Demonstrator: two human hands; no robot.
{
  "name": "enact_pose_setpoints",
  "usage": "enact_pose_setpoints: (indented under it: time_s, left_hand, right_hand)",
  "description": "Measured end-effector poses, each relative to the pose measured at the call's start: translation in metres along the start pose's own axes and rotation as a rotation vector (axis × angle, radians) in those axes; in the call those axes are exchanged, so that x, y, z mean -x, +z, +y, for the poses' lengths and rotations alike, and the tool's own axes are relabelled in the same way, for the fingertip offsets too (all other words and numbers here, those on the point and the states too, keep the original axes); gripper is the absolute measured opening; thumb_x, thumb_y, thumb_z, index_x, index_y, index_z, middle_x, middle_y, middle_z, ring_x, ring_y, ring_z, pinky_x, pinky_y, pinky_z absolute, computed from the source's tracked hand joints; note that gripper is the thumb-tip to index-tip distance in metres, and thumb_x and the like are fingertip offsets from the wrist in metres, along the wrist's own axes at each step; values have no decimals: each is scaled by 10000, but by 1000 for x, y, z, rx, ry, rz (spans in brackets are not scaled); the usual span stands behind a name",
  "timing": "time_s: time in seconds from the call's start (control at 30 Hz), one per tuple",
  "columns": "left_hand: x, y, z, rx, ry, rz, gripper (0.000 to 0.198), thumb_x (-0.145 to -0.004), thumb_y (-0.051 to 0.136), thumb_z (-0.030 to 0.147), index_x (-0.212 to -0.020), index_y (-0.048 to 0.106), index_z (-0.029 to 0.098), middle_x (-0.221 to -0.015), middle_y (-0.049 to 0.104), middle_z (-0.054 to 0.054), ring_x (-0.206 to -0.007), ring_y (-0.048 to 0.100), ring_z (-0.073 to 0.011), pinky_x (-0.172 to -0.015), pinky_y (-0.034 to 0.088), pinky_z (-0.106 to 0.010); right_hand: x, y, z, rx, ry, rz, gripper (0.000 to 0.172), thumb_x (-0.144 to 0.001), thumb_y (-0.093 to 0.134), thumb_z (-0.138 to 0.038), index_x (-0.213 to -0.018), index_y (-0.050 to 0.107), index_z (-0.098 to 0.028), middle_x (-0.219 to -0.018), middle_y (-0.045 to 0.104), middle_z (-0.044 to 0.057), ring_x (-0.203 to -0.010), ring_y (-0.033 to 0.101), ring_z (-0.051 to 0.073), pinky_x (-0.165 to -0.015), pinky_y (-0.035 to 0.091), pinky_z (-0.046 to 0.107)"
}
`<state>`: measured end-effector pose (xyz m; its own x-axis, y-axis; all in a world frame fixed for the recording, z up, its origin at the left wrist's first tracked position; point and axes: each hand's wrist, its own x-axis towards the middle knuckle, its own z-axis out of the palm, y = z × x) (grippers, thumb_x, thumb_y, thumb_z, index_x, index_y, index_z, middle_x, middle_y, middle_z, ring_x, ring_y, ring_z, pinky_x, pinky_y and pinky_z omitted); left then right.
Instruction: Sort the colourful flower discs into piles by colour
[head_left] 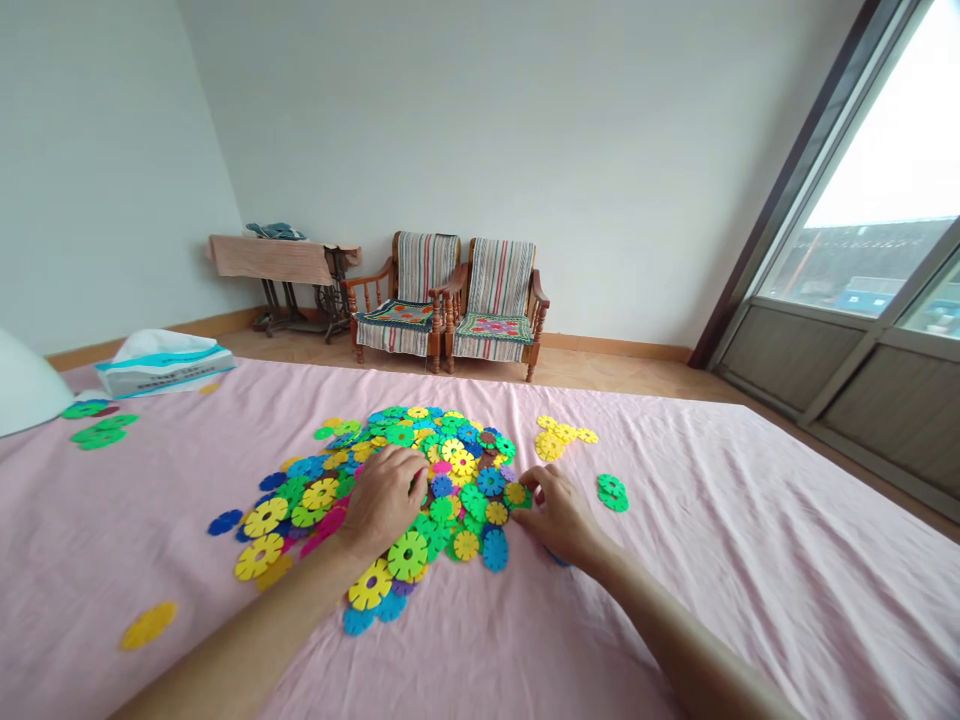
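head view: notched plastic discs [472, 500] heaped on pink cloth [720, 560]; left hand [382, 500] over them, right hand [561, 515] at their edge, both curled, any pinch unclear; a careless sweep could scatter them.

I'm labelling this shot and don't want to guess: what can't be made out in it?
All in the head view:
What lies beneath the left hand: the hand covers it.
Whether the right hand grips a disc: the hand itself hides the contact.
Lettering on the tissue box: too small and blurred.
The white object at far left: cut off by the edge.
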<state>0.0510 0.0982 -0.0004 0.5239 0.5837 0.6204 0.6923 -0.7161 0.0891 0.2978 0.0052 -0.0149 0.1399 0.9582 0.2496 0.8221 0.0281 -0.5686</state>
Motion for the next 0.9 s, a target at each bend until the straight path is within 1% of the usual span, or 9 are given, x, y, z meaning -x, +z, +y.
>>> enact_pose_setpoints:
  time_s: [0.1, 0.23, 0.4, 0.47, 0.53, 0.6, 0.67, 0.73, 0.9]
  left_hand:
    - [0, 0, 0, 14, 1, 8, 175, -871, 481, 184, -848, 654, 195, -901, 684, -51, -895, 579, -221, -834, 453, -382]
    - [0, -1, 1, 21, 3, 18, 172, -867, 485, 193, -842, 655, 204, -894, 687, -47, -892, 584, -221, -825, 454, -378]
    - [-1, -2, 2, 18, 4, 12, 178, -871, 480, 198, -843, 656, 205, -882, 686, -44, -883, 586, -219, -823, 457, -374]
    - [-2, -3, 2, 17, 3, 6, 182, -871, 477, 197, -843, 658, 198, -887, 687, -48, -884, 587, -220, -822, 461, -377]
    - [-2, -3, 2, 18, 2, 7, 180, -866, 483, 197, -838, 660, 194, -891, 689, -52, -883, 588, -224, -822, 463, -383]
    - [-2, -3, 1, 27, 4, 14, 172, -857, 493, 198, -831, 663, 197, -892, 692, -51, -884, 589, -226, -824, 462, -385]
    - [-1, -2, 0, 36, 8, 23, 168, -853, 499, 200, -826, 665, 202, -890, 693, -48, -880, 590, -223, -827, 462, -384]
    - [-1, -1, 0, 34, 10, 28, 167, -856, 498, 203, -828, 662, 203, -889, 690, -47, -872, 589, -218, -822, 463, -376]
    - [-1, 0, 0, 13, 15, 22, 175, -871, 481, 202, -846, 654, 204, -882, 683, -45, -873, 586, -214, -822, 464, -370]
  right_hand:
    - [2, 2, -2, -48, -12, 47, 237, -672, 642, -175, -885, 542, -196, -873, 576, 22, -775, 540, 164, -678, 409, 262]
    - [2, 0, -9, -117, -44, 75, 186, -696, 553, -118, -860, 542, -204, -770, 580, -4, -693, 531, 144, -623, 395, 242]
    - [2, -5, -17, -199, -57, 115, 119, -734, 550, -177, -844, 585, -207, -693, 583, -14, -623, 531, 137, -577, 393, 234]
    - [2, -8, -18, -193, -51, 140, 70, -748, 549, -202, -799, 597, -203, -683, 596, -4, -614, 536, 138, -573, 393, 235]
    - [-1, -14, -16, -172, -40, 178, 82, -768, 534, -229, -767, 611, -200, -676, 611, 4, -600, 540, 137, -566, 389, 236]
    - [-7, -21, -7, -158, -5, 215, 128, -781, 521, -265, -752, 625, -195, -659, 621, 7, -579, 543, 135, -553, 386, 236]
    - [-15, -32, 11, -147, 66, 236, 166, -779, 515, -299, -742, 634, -189, -640, 625, 4, -566, 548, 133, -542, 386, 231]
    - [-25, -43, 35, -112, 167, 239, 184, -766, 512, -311, -731, 640, -184, -626, 624, -1, -564, 550, 128, -534, 383, 223]
    - [-38, -72, 94, -27, 312, 257, 192, -745, 489, -235, -615, 612, -166, -525, 562, 8, -501, 499, 123, -486, 332, 229]
